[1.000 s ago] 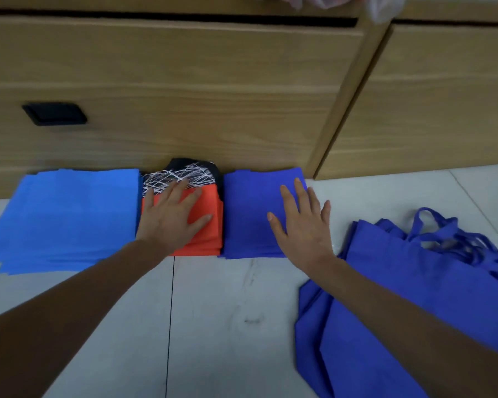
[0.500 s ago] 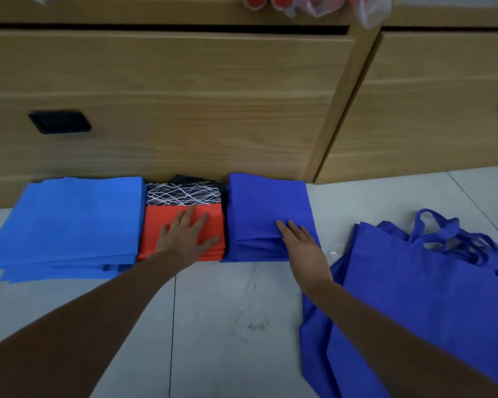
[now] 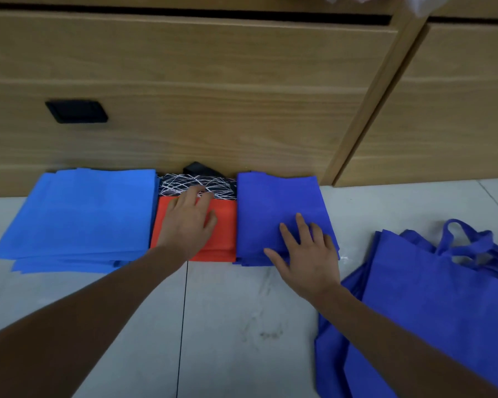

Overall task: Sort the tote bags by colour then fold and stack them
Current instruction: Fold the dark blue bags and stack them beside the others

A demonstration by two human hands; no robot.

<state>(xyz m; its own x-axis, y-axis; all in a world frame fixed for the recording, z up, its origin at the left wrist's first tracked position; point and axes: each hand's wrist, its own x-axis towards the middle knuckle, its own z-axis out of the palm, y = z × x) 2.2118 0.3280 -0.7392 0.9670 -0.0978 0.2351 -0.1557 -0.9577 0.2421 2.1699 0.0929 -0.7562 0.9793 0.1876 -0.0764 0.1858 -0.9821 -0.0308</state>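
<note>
Left hand (image 3: 186, 225) and right hand (image 3: 308, 254), flat and gripping nothing, have edged forward over the orange stack (image 3: 224, 222) and royal-blue stack (image 3: 273, 205) at 12 o'clock, apparently squaring them; unfolded bags (image 3: 429, 297) at 4 o'clock remain.

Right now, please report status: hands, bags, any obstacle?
Left hand flat on orange stack. Right hand flat on dark blue stack. Unfolded dark blue bags lie at right. Nothing in the way.

Partly off-frame — loose blue bags (image 3: 443, 282)
</note>
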